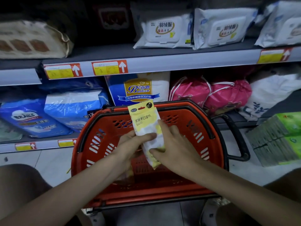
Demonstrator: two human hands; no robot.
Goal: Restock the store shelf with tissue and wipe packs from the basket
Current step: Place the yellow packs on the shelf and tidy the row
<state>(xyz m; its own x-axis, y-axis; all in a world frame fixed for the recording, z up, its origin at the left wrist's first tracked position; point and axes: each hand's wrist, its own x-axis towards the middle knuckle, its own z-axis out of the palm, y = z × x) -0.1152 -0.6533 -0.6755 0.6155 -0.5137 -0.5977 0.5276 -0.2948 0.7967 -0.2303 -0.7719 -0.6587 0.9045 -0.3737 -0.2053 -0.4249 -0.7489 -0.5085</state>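
Head camera: a yellow-and-white wipe pack (144, 122) is held upright over the middle of the red basket (219, 144), its top edge raised past the basket's far rim. The pack is gripped by both hands: the left hand (132, 141) is curled round its lower left side with the thumb laid across the front, and the right hand (175, 145) is closed over its lower right edge. Behind the basket, a shelf (162, 64) is stocked with white wipe packs (164, 32). Green tissue packs (280, 137) are stacked right of the basket.
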